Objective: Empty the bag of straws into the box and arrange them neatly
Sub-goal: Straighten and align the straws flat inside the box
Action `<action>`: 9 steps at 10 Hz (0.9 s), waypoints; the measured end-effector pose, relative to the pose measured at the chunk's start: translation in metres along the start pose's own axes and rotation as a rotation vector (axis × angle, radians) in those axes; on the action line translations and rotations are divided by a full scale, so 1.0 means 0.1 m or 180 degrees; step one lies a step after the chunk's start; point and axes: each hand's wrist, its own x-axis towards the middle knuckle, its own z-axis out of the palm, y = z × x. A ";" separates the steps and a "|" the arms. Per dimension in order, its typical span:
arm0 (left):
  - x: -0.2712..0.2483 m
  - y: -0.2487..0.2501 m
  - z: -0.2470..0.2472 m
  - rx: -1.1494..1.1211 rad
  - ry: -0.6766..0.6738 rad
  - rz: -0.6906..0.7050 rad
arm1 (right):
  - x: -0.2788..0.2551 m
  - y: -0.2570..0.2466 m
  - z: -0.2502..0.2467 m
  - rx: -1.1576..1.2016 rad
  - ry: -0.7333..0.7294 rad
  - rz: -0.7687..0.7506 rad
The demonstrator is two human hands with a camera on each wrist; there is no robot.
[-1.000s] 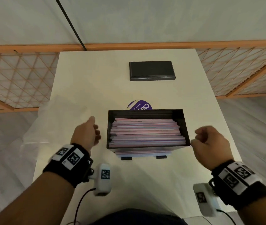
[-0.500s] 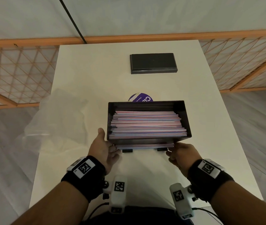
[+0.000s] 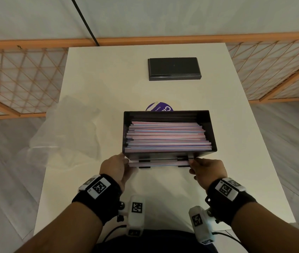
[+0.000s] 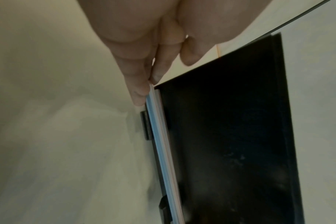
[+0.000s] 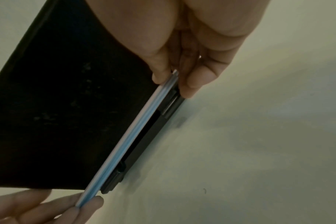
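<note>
A black open box (image 3: 207, 125) stands mid-table, filled with pink and blue straws (image 3: 167, 136) lying lengthwise. A few more straws (image 3: 159, 163) stick out of the slot along the box's front bottom. My left hand (image 3: 126, 162) pinches their left end and my right hand (image 3: 191, 162) pinches their right end. The left wrist view shows thumb and finger of my left hand (image 4: 147, 86) closed on the straw tips (image 4: 163, 144) beside the box front (image 4: 230, 121). In the right wrist view my right hand (image 5: 175, 81) clamps the slightly bowed straws (image 5: 128, 141).
The empty clear plastic bag (image 3: 68, 128) lies crumpled at the table's left edge, beside the box. A black lid (image 3: 174, 68) rests at the far end. A purple round sticker (image 3: 159, 107) peeks out behind the box. The white table (image 3: 236, 179) drops off on both sides.
Both hands came in from the box's sides to its front bottom slot and took hold of the ends of the protruding straws.
</note>
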 end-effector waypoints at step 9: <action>-0.55 0.89 -0.29 0.1543 -0.0363 0.2205 | -0.50 -1.05 -0.83 0.1911 -0.0673 -0.1219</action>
